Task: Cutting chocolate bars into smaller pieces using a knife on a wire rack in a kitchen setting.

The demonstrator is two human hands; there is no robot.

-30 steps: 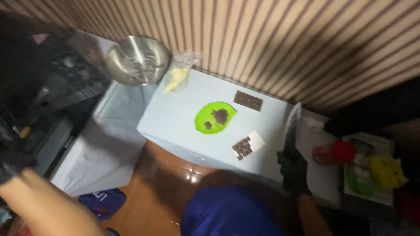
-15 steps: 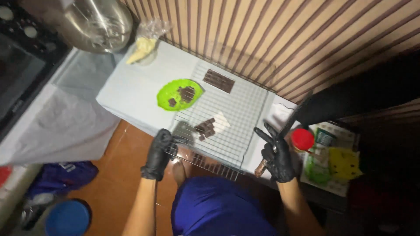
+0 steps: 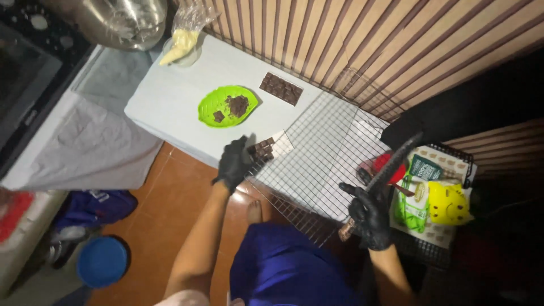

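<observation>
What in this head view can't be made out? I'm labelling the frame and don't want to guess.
- Left hand on the wire rack: the glove hides whether the fingers pinch the wire or only press on it.
- Long dark tool in the right hand: its kind is lost against the dark background.
- Metal bowl: cut off by the top edge.
- Packets in the basket: too small to identify.

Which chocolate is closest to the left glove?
The broken chocolate bar on white paper, right beside the left hand. The whole bar lies farther away.
</observation>
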